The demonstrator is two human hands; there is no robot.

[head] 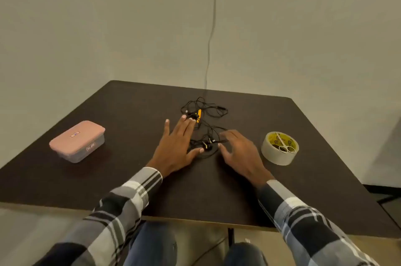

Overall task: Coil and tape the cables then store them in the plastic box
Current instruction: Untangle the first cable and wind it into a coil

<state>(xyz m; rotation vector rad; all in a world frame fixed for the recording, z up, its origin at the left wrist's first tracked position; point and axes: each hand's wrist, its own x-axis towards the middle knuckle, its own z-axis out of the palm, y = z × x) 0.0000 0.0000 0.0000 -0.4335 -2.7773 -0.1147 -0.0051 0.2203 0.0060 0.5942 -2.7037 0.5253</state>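
- Dark brown matte rectangular table (130,179): flat top with a pale edge along my side; everything listed rests on it.
- Rectangular clear plastic box with a pink lid (77,141): rounded corners, lid closed, small labels on the lid and on the front wall; sits at the far left, well apart from the cables.
- My left hand (175,146): flat, palm down, fingers straight and spread; fingertips reach the near edge of the cables, thumb tip beside the lower tangle; it grips nothing. Grey, black and white plaid sleeve.
- Thin black tangled cables (213,111): loose glossy loops in two clusters at the table's middle, with a small yellow-orange piece among the upper loops and small metallic plugs in the lower ones, between my hands.
- My right hand (238,150): palm down, fingers loosely bent over the lower tangle, nothing gripped.
- Wide roll of pale translucent tape (279,148): squat ring, yellow inside, with small metal scissors (285,145) laid across its top; just right of my right hand.
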